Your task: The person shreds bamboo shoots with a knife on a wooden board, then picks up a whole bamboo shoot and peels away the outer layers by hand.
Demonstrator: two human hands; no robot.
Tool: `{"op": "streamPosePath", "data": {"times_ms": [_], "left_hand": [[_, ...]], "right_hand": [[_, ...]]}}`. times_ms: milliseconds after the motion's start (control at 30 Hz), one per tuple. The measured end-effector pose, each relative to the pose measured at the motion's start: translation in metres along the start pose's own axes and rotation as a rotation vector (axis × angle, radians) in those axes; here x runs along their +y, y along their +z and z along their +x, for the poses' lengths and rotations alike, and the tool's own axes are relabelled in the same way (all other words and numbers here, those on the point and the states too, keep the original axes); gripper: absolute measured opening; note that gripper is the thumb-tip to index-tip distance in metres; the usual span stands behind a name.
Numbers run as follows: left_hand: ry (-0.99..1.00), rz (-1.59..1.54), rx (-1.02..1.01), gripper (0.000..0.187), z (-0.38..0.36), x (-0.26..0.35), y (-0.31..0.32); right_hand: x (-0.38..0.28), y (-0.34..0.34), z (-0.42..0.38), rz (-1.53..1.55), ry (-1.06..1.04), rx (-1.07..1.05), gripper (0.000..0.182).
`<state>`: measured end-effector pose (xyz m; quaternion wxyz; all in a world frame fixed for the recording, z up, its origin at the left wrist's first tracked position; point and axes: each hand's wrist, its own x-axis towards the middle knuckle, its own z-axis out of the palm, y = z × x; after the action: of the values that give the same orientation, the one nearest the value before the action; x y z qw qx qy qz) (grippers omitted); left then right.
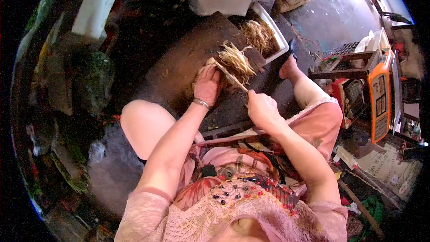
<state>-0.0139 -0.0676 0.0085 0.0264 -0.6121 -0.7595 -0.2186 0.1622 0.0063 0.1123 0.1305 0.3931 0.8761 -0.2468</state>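
fingers (209,70) of my left hand (207,86) press down (how far they curl, i cannot tell) over a pale piece (210,61) on the board (177,58), most of it hidden beneath them. the knife (231,77) runs just beside their tips, its long axis slanting down and rightward to my right hand (263,110), which is closed round the handle. so my left is nearer the piece. shreds (236,59) heap beside the blade, on its right. past them the board's edge meets the white tub (282,41); leftward, wood extends well beyond my fingers.
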Motion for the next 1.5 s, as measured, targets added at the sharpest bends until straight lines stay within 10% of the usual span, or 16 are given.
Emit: {"op": "streamPosePath", "data": {"times_ms": [500, 833, 1100, 1500], "left_hand": [[-0.123, 0.007, -0.314, 0.027, 0.008, 0.004, -0.007], [-0.083, -0.081, -0.057, 0.026, 0.005, 0.006, -0.007], [-0.132, -0.038, -0.369, 0.033, 0.009, 0.004, -0.010], [-0.046, -0.034, 0.016, 0.028, 0.002, 0.004, -0.001]], "right_hand": [[-0.030, 0.009, 0.066, 0.070, -0.057, 0.134, 0.013], [-0.006, -0.003, 0.019, 0.002, -0.039, -0.004, 0.012], [-0.030, 0.016, 0.069, 0.037, -0.038, 0.059, 0.014], [-0.006, -0.013, 0.012, 0.009, -0.032, -0.047, 0.014]]}}
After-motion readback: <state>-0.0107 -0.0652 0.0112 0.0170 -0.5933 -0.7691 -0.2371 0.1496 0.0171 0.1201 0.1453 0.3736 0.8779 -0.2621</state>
